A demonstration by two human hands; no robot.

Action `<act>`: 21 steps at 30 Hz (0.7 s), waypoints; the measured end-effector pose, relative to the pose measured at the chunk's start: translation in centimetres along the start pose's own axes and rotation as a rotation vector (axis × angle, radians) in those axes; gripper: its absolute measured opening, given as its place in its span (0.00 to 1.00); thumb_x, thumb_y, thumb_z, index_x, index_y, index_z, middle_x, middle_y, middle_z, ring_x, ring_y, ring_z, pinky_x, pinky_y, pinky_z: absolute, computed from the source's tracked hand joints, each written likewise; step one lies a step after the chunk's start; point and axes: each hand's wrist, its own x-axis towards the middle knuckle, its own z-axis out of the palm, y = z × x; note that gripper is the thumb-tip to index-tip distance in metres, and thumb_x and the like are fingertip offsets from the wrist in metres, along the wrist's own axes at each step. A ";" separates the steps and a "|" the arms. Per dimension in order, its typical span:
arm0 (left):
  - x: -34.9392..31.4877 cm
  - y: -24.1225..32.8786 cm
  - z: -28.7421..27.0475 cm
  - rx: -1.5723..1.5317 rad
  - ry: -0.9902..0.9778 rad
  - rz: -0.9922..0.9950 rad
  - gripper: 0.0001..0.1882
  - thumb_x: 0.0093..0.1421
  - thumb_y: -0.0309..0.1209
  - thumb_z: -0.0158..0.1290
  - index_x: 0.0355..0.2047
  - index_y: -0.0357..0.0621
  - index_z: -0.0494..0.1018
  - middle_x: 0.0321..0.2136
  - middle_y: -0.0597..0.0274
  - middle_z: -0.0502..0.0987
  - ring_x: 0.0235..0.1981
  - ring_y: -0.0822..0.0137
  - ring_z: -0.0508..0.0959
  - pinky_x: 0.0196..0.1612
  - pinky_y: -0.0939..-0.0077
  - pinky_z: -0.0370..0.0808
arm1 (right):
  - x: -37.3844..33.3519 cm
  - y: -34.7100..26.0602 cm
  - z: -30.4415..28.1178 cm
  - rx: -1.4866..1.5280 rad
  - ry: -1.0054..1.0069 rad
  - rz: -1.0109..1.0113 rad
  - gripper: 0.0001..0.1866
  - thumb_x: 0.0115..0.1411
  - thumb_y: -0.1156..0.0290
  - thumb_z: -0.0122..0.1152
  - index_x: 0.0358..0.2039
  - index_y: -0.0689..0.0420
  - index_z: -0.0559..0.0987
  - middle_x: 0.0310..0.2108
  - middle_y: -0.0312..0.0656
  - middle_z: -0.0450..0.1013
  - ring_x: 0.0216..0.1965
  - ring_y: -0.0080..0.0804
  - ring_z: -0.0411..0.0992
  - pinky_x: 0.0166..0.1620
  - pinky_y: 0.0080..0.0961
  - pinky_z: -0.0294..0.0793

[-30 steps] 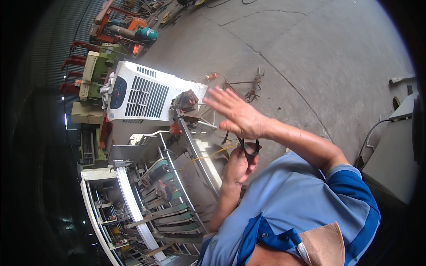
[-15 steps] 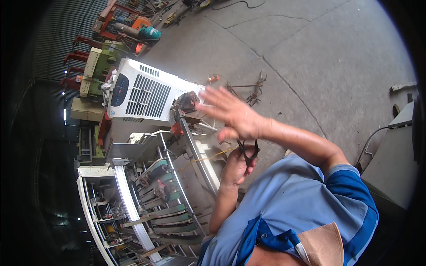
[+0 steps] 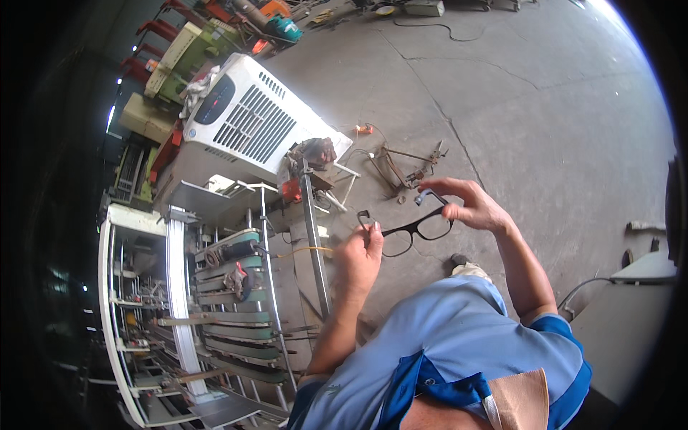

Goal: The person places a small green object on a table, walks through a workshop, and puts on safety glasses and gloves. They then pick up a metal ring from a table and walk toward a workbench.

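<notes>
- Head view: black-framed glasses [image 3: 412,228] are held between 2 hands, above the concrete floor [image 3: 516,122].
- Left hand [image 3: 357,259] is closed on 1 temple; right hand [image 3: 479,208] pinches the other side with thumb and forefinger.
- Uneven pulling could strain a hinge; a slack pinch could drop them.
- Versus 0.5 s ago: the right hand, then spread and blurred, now grips the frame.
</notes>
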 end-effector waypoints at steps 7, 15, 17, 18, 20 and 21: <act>-0.4 1.6 -4.6 -0.187 0.049 0.156 0.10 0.60 0.34 0.60 0.28 0.40 0.74 0.18 0.60 0.76 0.15 0.66 0.75 0.20 0.75 0.71 | 0.2 -5.7 1.4 -0.251 0.153 -0.144 0.12 0.59 0.67 0.64 0.36 0.63 0.77 0.34 0.45 0.77 0.37 0.37 0.78 0.39 0.29 0.76; -2.9 4.6 -14.1 -0.207 0.409 0.532 0.17 0.62 0.44 0.55 0.32 0.39 0.73 0.19 0.61 0.77 0.14 0.66 0.76 0.15 0.73 0.70 | 0.7 -15.5 4.9 -0.092 0.195 -0.585 0.17 0.62 0.57 0.59 0.26 0.59 0.75 0.23 0.46 0.74 0.23 0.35 0.78 0.26 0.26 0.77; -3.9 5.3 -16.2 -0.318 0.430 0.530 0.23 0.64 0.49 0.52 0.31 0.37 0.71 0.16 0.61 0.74 0.12 0.66 0.74 0.14 0.74 0.69 | 0.7 -17.6 6.3 -0.001 0.123 -0.599 0.20 0.64 0.54 0.58 0.27 0.60 0.76 0.24 0.46 0.74 0.22 0.35 0.77 0.26 0.26 0.78; -4.2 5.4 -17.2 -0.315 0.435 0.595 0.25 0.64 0.51 0.51 0.30 0.37 0.71 0.14 0.62 0.73 0.11 0.67 0.73 0.13 0.75 0.68 | 0.7 -18.4 7.4 0.063 0.144 -0.612 0.22 0.64 0.52 0.57 0.28 0.61 0.76 0.24 0.46 0.74 0.22 0.35 0.76 0.27 0.26 0.78; -5.3 6.3 -18.7 -0.237 0.484 0.605 0.26 0.66 0.54 0.46 0.28 0.40 0.68 0.13 0.65 0.70 0.10 0.68 0.69 0.12 0.76 0.65 | 0.9 -19.6 9.4 0.191 0.147 -0.661 0.24 0.65 0.49 0.55 0.28 0.61 0.76 0.24 0.45 0.74 0.22 0.34 0.76 0.27 0.26 0.79; -6.0 7.0 -19.4 -0.205 0.478 0.572 0.26 0.67 0.54 0.41 0.27 0.42 0.65 0.12 0.65 0.67 0.09 0.68 0.66 0.13 0.75 0.63 | 1.1 -20.0 10.1 0.188 0.128 -0.700 0.25 0.65 0.48 0.54 0.28 0.60 0.75 0.24 0.45 0.73 0.22 0.33 0.75 0.26 0.26 0.80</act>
